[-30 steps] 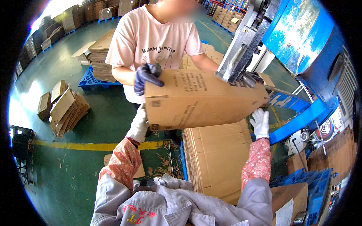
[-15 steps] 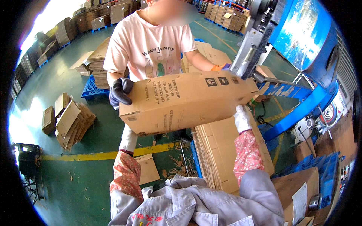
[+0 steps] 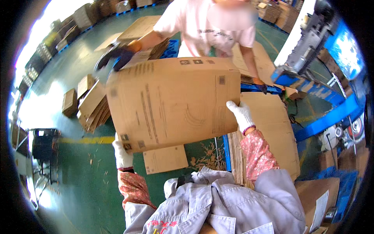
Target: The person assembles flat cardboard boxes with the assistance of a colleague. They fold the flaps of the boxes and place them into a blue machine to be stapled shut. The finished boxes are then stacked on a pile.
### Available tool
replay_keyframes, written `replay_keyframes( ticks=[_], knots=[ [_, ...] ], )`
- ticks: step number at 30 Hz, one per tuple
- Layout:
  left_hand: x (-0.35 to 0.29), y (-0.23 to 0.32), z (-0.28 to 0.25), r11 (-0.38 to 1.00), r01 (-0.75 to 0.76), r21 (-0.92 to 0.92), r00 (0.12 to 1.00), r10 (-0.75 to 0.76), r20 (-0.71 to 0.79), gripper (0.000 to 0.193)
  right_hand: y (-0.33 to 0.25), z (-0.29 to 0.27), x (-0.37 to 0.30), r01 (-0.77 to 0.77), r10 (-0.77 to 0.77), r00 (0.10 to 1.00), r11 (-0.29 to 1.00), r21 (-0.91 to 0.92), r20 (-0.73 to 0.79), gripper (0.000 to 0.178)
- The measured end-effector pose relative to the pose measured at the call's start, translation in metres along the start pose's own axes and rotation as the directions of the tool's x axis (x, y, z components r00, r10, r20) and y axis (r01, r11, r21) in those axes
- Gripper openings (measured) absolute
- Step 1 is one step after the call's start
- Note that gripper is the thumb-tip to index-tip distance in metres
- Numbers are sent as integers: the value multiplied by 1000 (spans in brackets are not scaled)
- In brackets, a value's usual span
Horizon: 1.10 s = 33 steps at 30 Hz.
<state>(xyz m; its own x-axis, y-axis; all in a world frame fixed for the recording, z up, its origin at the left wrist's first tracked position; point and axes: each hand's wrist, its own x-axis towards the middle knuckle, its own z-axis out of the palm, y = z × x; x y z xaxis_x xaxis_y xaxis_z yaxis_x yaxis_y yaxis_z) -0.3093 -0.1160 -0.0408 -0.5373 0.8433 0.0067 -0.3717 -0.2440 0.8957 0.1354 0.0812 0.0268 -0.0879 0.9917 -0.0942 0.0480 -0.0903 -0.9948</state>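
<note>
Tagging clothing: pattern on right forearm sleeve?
The right forearm sleeve is coral-pink with small pale flowers, best seen in the head view.

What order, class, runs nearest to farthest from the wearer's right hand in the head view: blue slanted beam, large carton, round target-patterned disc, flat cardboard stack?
1. Large carton: against the right hand, leftward.
2. Flat cardboard stack: below, rightward.
3. Blue slanted beam: farther right.
4. Round target-patterned disc: far right.

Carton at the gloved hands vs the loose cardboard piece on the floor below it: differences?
The carton is off the floor, between left hand and right hand; the loose piece lies on it.
The carton shows two angled faces; the loose piece lies flat.
The carton looks larger than the loose piece.
Both are brown cardboard.
</note>
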Motion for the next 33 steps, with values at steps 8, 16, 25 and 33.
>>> replay_keyframes(
  ticks=[8,16,25,33],
  knots=[
    [-31,73,32,999,-46,-11,983,47,178,67,83,12,13,-26,-7,989,976,218,151,52],
    [-59,73,-37,987,158,-34,966,-148,213,76,108,40,-72,-363,288,929,839,406,235,52],
    [-74,-67,-177,-147,672,726,722,-87,-687,88,174,41,-80,-210,409,912,389,-897,-36,104],
    [-98,-217,-180,-257,450,855,660,-550,-512,86,330,-138,-260,-813,858,397,494,308,-326,63]
  ],
)
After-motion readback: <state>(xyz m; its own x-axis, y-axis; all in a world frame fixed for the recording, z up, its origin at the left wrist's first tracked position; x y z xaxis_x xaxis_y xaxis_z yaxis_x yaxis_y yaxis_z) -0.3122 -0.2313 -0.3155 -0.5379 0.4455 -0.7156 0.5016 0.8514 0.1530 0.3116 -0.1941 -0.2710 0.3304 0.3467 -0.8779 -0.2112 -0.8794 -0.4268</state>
